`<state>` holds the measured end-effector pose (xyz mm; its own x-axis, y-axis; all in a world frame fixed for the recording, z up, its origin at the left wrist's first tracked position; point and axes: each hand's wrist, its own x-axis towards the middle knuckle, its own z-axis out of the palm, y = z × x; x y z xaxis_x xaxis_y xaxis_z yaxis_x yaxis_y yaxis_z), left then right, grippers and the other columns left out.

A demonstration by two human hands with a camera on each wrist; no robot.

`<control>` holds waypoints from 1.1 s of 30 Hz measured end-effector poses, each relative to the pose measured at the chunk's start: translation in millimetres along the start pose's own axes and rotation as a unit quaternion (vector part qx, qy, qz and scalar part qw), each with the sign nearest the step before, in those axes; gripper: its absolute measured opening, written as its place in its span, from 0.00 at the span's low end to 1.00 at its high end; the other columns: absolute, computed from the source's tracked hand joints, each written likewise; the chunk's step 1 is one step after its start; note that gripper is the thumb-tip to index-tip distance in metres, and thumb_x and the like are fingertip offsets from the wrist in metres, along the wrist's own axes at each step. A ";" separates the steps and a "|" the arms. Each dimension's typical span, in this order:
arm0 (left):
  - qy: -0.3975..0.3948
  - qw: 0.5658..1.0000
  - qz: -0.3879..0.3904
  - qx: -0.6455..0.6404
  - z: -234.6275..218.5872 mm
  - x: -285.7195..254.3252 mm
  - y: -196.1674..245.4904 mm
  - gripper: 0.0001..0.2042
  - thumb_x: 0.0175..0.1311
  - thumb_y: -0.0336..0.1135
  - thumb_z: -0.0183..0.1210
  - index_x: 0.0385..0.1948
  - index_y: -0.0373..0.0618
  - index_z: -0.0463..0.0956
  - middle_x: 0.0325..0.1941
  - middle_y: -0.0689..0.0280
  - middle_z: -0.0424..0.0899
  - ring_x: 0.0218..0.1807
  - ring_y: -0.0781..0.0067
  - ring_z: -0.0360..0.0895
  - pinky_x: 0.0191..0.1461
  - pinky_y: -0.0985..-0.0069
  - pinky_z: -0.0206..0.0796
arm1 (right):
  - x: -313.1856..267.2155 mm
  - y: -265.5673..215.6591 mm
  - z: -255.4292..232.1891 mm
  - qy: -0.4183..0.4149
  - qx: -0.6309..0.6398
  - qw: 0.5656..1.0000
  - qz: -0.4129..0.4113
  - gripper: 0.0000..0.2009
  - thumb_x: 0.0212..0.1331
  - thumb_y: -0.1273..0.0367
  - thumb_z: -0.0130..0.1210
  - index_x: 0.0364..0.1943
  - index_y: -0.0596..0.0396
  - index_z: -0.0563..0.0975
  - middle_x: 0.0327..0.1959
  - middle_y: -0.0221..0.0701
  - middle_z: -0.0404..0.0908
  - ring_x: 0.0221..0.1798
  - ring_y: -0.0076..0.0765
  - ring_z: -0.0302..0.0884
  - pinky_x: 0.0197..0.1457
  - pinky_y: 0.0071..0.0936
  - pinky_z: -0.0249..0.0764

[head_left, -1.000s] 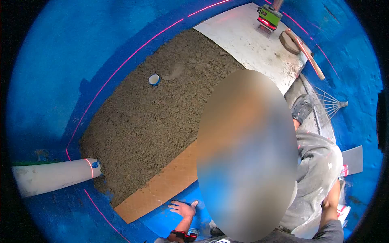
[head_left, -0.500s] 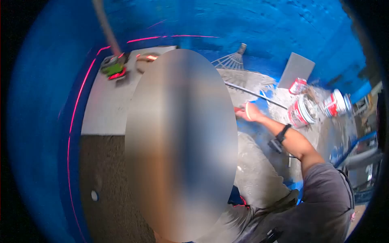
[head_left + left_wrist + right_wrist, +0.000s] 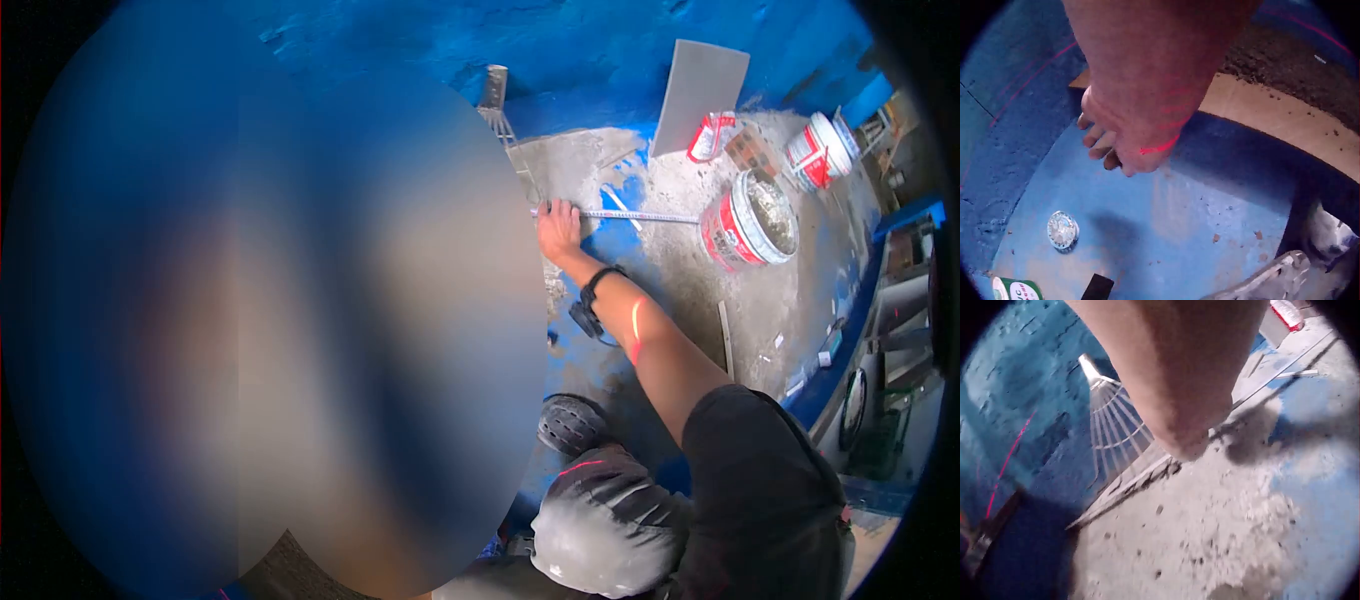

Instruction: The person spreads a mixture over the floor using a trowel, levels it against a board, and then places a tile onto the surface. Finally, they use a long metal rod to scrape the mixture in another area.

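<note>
My right hand [image 3: 560, 232] grips a long thin metal bar [image 3: 645, 216] that lies low across the floor, its far end by a paint bucket [image 3: 728, 232]. In the right wrist view the forearm hides the fingers, while the bar runs out on both sides of the hand. A fan-shaped metal rake head [image 3: 1113, 422] is close by, against the blue wall. Over the blue floor, my left hand [image 3: 1129, 122] hangs with loose fingers and nothing in them, near a wooden board [image 3: 1279, 122] edging the wet mortar [image 3: 1272, 65]. A blurred patch hides the left hand in the head view.
A grey panel [image 3: 700, 95] leans on the wall behind a small red-and-white container [image 3: 711, 137]. Another bucket [image 3: 818, 152] is farther right. A clear round object [image 3: 1062, 231] and a green can [image 3: 1017, 289] sit below the left hand. My shoe [image 3: 574, 424] is on the floor.
The head view has swung right, away from the mortar bed toward the buckets. My right arm has reached out, and that hand now holds the metal bar.
</note>
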<state>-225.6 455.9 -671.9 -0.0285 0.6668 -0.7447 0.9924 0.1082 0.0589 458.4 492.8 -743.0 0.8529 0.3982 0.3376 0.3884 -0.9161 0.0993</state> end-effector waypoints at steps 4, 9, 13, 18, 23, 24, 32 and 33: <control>-0.034 0.998 0.019 0.040 -42.1 -18.1 40.7 0.45 0.56 0.55 0.67 0.68 0.34 0.54 0.72 0.37 0.59 0.77 0.34 0.53 0.77 0.42 0.50 | 23.9 43.1 0.4 -0.174 -0.034 0.984 -0.020 0.12 0.65 0.65 0.52 0.42 0.48 0.86 0.45 0.35 0.84 0.57 0.44 0.78 0.59 0.46 0.70; -0.066 0.993 0.049 0.083 -133.9 -72.2 93.2 0.42 0.57 0.54 0.65 0.67 0.36 0.56 0.71 0.39 0.61 0.76 0.36 0.55 0.77 0.43 0.51 | 47.2 44.4 -85.2 -0.150 -0.069 0.969 -0.183 0.12 0.65 0.64 0.51 0.41 0.49 0.86 0.40 0.35 0.85 0.48 0.41 0.82 0.47 0.45 0.73; -0.091 0.985 0.090 0.116 -221.5 -126.6 141.1 0.39 0.58 0.53 0.63 0.65 0.37 0.58 0.70 0.40 0.62 0.75 0.37 0.56 0.76 0.43 0.52 | 73.6 69.0 -190.6 -0.202 -0.052 0.944 -0.255 0.10 0.62 0.64 0.54 0.36 0.48 0.87 0.37 0.33 0.86 0.41 0.39 0.83 0.43 0.43 0.73; -0.122 0.970 0.148 0.150 -335.3 -213.5 219.8 0.36 0.59 0.52 0.62 0.64 0.39 0.60 0.68 0.42 0.64 0.75 0.39 0.58 0.75 0.44 0.53 | 63.9 147.1 -351.9 -0.303 0.036 0.943 -0.132 0.10 0.58 0.65 0.57 0.24 0.44 0.87 0.27 0.30 0.86 0.38 0.34 0.84 0.38 0.43 0.73; -0.159 0.947 0.207 0.185 -432.4 -309.0 318.6 0.33 0.60 0.51 0.60 0.62 0.40 0.62 0.67 0.44 0.66 0.74 0.40 0.59 0.75 0.45 0.54 | -6.0 263.5 -556.0 -0.300 0.110 0.941 0.109 0.10 0.56 0.62 0.57 0.26 0.44 0.88 0.29 0.33 0.89 0.36 0.40 0.88 0.32 0.46 0.75; -0.167 0.943 0.214 0.193 -443.7 -325.0 337.1 0.32 0.61 0.51 0.59 0.62 0.40 0.62 0.67 0.44 0.67 0.74 0.41 0.59 0.75 0.45 0.54 | -27.2 281.9 -582.1 -0.273 0.130 0.936 0.180 0.09 0.55 0.64 0.58 0.26 0.48 0.88 0.29 0.36 0.89 0.34 0.44 0.88 0.32 0.48 0.76; -0.254 0.870 0.306 0.291 -435.2 -397.5 516.8 0.27 0.62 0.49 0.56 0.59 0.43 0.66 0.65 0.47 0.70 0.72 0.43 0.62 0.74 0.46 0.55 | -134.4 377.6 -769.5 -0.446 0.272 0.800 0.296 0.12 0.58 0.67 0.56 0.40 0.55 0.86 0.39 0.47 0.88 0.44 0.56 0.87 0.42 0.54 0.83; -0.260 0.862 0.311 0.306 -428.9 -407.6 538.2 0.27 0.63 0.49 0.56 0.59 0.43 0.66 0.64 0.48 0.70 0.72 0.43 0.62 0.73 0.46 0.55 | -141.4 382.0 -784.4 -0.433 0.281 0.784 0.345 0.14 0.59 0.67 0.56 0.45 0.56 0.84 0.41 0.48 0.86 0.46 0.57 0.87 0.44 0.55 0.83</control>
<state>268.8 558.5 -51.6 0.4308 0.0179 -0.9023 0.6785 -0.6656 0.3108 212.5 50.1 -18.6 0.7499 -0.0787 -0.6569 -0.3857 -0.8587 -0.3374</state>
